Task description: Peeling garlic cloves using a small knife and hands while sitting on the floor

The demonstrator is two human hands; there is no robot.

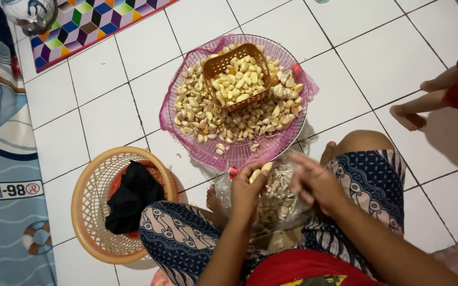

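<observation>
The left hand [246, 191] pinches a light, hard, slippery garlic clove [259, 171] sideways at twelve o'clock; the right hand [316, 182] hovers, loosely curled, empty.

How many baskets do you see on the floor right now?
2. A small brown basket full of peeled garlic sits on the pink-netted round tray. A larger tan round basket holding a black cloth stands by the person's left knee.

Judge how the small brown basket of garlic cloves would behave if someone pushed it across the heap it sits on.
The brown basket rests tilted on loose cloves, so it would likely rock or tip rather than slide. It looks like thin openwork plastic, probably light and slightly flexible. Piled full, it may spill cloves over its rim.
</observation>
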